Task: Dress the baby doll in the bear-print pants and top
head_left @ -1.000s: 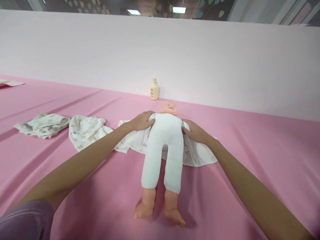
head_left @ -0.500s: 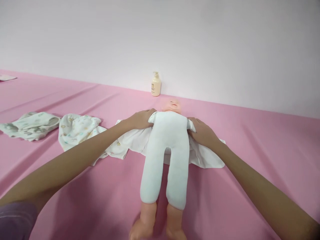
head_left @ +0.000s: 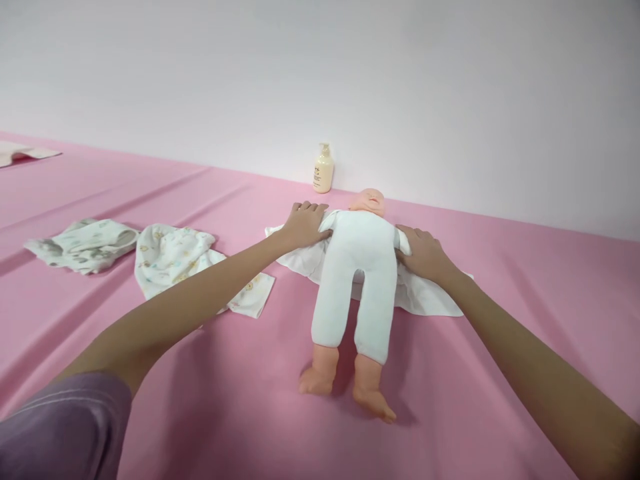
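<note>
A baby doll [head_left: 361, 243] with a white cloth body and bare plastic feet lies face up, its head toward the wall. My left hand [head_left: 305, 225] is closed around the doll's arm on the left side, thumb toward its chest. On the other side, my right hand [head_left: 423, 252] grips the opposite arm, its fingers partly hidden. Beneath the doll's upper body a white baby garment [head_left: 430, 297] is spread out, showing on both sides. My forearms reach in from the lower corners.
A cream pump bottle [head_left: 324, 170] stands by the wall behind the doll. To the left lie a printed white baby garment [head_left: 173, 257] and a folded patterned cloth [head_left: 90, 243]. A pale pink cloth [head_left: 30, 153] is at the far left on the pink sheet [head_left: 240, 413].
The doll has gone down and away from me onto the white garment, its feet now fully in view. Both hands have stayed on its arms. The view has shifted slightly left.
</note>
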A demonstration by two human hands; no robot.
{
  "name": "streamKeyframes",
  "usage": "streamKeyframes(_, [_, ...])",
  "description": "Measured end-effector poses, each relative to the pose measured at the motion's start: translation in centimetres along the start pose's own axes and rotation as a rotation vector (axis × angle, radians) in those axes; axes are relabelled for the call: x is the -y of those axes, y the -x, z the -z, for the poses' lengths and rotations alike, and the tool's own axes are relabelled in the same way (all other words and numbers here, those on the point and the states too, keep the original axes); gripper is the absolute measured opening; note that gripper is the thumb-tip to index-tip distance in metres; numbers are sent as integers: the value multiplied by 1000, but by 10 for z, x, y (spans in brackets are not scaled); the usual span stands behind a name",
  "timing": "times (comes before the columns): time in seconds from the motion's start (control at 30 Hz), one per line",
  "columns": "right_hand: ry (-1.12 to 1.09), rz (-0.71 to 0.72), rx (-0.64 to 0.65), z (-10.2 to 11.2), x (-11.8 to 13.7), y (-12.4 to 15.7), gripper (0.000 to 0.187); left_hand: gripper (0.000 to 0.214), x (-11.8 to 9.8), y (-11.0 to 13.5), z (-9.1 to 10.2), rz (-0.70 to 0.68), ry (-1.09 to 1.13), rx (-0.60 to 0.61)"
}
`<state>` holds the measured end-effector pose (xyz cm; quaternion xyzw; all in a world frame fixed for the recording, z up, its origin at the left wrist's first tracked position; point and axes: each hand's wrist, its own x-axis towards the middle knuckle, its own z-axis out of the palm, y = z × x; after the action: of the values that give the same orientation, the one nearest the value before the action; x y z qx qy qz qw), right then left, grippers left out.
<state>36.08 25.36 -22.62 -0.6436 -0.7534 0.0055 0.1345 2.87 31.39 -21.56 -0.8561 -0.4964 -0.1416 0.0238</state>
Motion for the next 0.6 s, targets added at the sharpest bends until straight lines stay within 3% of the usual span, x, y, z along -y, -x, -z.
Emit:
streamKeyframes(0.07, [10,-5,-117,5,8,23,74,82,9,30,7,42,32,-81])
streamKeyframes(0.13, [-27,57,-250,14,20,56,67,74,33,68,19,95,61,-120])
streamKeyframes(0.27, [-64,181,-348,32,38,137,43,61,115,143,52,281,-48,-98])
streamKeyframes(0.4, [-58,271,-374,38,44,200,33,67,189,193,82,516,2,13])
streamKeyframes(0.5, [-63,292,-378,40,52,227,27,66,209,211,99,525,133,97])
streamKeyframes(0.6, [-83,320,-388,44,67,244,20,67,208,216,109,486,143,55])
